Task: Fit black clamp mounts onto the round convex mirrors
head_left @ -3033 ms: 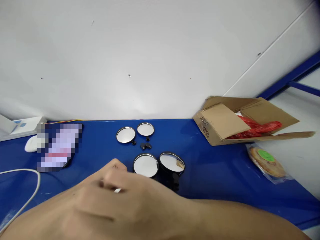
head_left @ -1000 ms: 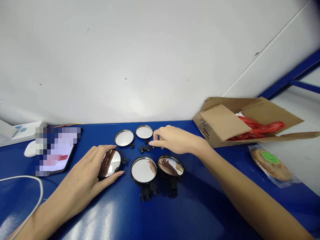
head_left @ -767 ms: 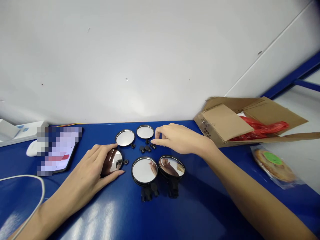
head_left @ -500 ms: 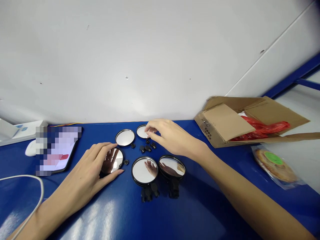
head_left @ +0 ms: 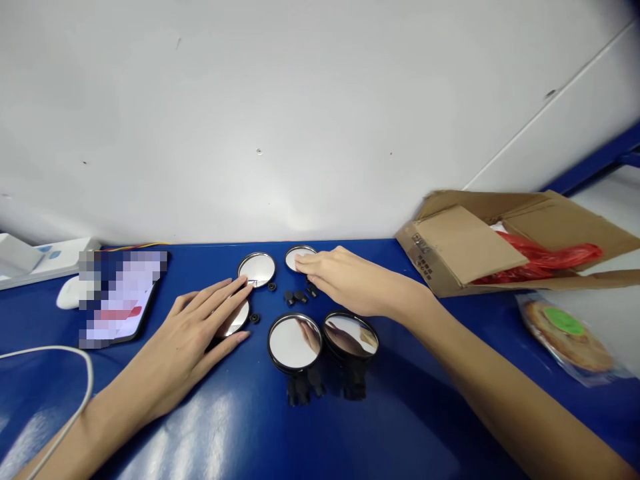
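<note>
My left hand [head_left: 203,330] lies flat with fingers spread over a round black-rimmed mirror [head_left: 237,321], partly hiding it. Its fingertips reach the near edge of a second round mirror [head_left: 257,267]. My right hand [head_left: 345,277] has its fingers stretched out together, the tips on or just over the small back mirror [head_left: 296,259]. In front of it, two mirrors on black mounts, one on the left [head_left: 295,342] and one on the right [head_left: 351,335], stand side by side. Small black parts [head_left: 300,296] lie between the mirrors, and a tiny black round piece [head_left: 255,319] sits beside my left hand.
On the left are a phone [head_left: 123,300], a white mouse-like object [head_left: 70,293], a white box [head_left: 55,260] and a white cable [head_left: 87,367] across my left forearm. To the right are an open cardboard box [head_left: 465,243] holding red plastic and a wrapped round pastry [head_left: 570,337].
My left hand has moved from the mirror's rim to lie across it, fingers reaching toward the mirror behind. My right fingers have straightened over the small back mirror. The view has shifted slightly.
</note>
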A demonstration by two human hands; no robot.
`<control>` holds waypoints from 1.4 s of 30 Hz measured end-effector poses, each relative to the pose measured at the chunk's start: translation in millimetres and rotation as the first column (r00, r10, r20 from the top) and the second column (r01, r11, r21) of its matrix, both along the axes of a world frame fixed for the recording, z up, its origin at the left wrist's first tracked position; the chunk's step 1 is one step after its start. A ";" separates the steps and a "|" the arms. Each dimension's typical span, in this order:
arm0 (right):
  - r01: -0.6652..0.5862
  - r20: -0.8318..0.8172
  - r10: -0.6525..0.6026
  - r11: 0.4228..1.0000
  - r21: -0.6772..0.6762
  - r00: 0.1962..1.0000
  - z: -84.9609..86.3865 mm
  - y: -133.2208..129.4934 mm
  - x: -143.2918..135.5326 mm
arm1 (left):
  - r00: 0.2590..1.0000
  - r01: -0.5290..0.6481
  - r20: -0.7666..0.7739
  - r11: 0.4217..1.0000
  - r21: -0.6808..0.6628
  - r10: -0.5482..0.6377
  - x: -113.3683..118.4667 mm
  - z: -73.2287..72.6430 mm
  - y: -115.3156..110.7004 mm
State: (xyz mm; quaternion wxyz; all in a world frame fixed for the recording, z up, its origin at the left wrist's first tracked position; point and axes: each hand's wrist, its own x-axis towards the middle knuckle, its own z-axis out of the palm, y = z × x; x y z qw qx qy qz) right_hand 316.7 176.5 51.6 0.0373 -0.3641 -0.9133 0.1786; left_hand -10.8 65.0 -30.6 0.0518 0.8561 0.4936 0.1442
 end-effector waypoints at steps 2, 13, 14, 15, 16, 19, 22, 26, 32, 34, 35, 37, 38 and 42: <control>-0.005 0.028 0.005 1.000 0.000 1.000 -0.7 2.0 3.7 | 1.000 0.016 0.001 1.000 -0.011 -0.016 -1.0 1.5 1.7; -0.093 -0.075 0.103 0.988 0.127 0.992 -7.5 -14.6 -28.4 | 1.000 0.020 -0.005 0.995 -0.094 -0.020 -2.7 2.8 7.0; -0.137 -0.095 0.145 0.986 0.093 0.985 -9.7 -15.1 -32.4 | 1.000 0.021 -0.009 0.995 -0.098 -0.022 -3.1 2.9 7.1; -0.177 -0.103 0.183 0.982 0.058 0.978 -12.2 -15.3 -35.2 | 1.000 0.025 -0.013 0.995 -0.100 -0.027 -3.5 3.1 6.9; -0.207 -0.103 0.209 0.978 0.031 0.972 -14.7 -15.3 -36.8 | 0.999 0.030 -0.016 0.994 -0.102 -0.032 -3.8 3.5 6.6; -0.237 -0.078 0.238 0.971 0.027 0.968 -21.1 -14.8 -35.3 | 0.999 0.043 -0.011 0.995 -0.093 -0.045 -4.0 5.1 4.9; -0.240 -0.048 0.245 0.967 0.087 0.968 -22.8 -14.3 -30.3 | 0.999 0.044 0.004 0.996 -0.082 -0.044 -4.3 5.9 2.8; -0.205 0.012 0.205 0.968 0.145 0.979 -19.3 -14.3 -26.5 | 1.000 0.007 0.015 0.997 -0.082 -0.006 -7.3 2.2 0.5; -0.192 0.076 0.182 0.968 0.163 0.980 -16.5 -16.3 -25.4 | 0.994 -0.079 0.069 0.994 -0.076 0.084 -10.6 0.8 0.0; -0.178 0.057 0.171 0.970 0.165 0.984 -14.6 -15.5 -24.0 | 0.993 -0.079 0.084 0.995 -0.061 0.084 -10.3 3.4 0.5; -0.154 0.038 0.149 0.975 0.162 0.988 -12.5 -14.3 -22.3 | 0.992 -0.083 0.093 0.995 -0.053 0.088 -10.1 4.9 0.7; -0.075 -0.002 0.076 0.986 0.151 0.997 -6.2 -10.6 -15.9 | 0.988 -0.097 0.115 0.994 -0.044 0.102 -9.6 7.9 0.8; -0.033 -0.014 0.036 0.988 0.149 0.999 -2.4 -8.1 -11.2 | 0.985 -0.108 0.129 0.993 -0.044 0.113 -9.5 9.2 0.8; 0.025 0.074 -0.028 0.999 0.034 0.997 9.3 2.2 9.6 | 0.970 -0.152 0.179 0.984 -0.088 0.166 -9.9 12.4 0.8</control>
